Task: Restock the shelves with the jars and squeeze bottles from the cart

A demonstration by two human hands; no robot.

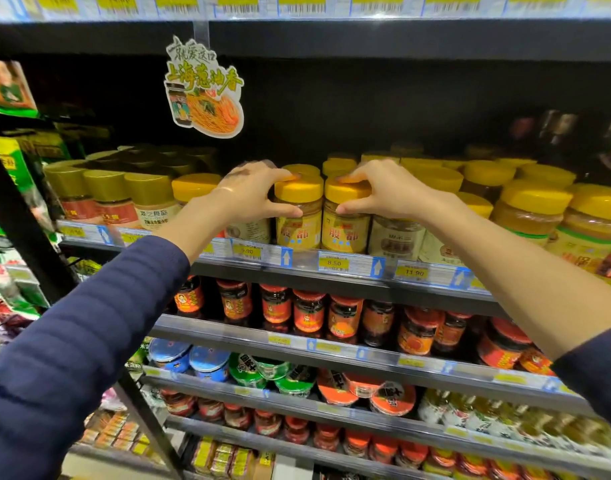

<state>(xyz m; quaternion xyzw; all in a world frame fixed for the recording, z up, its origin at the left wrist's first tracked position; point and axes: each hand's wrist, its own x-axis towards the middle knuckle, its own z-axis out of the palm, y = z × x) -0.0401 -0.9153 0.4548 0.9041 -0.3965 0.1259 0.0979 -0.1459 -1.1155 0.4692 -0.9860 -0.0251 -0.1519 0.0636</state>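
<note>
Two yellow-lidded jars with yellow labels stand side by side at the front edge of the upper shelf. My left hand grips the left jar by its lid, fingers over the top and thumb under the rim. My right hand grips the right jar the same way. More yellow-lidded jars fill the shelf to the right and behind. The cart is out of view.
Gold-lidded jars stand to the left on the same shelf. A paper noodle sign hangs above. Red-lidded chilli jars fill the shelf below, and bowl noodles the one under that. A black upright stands at the left.
</note>
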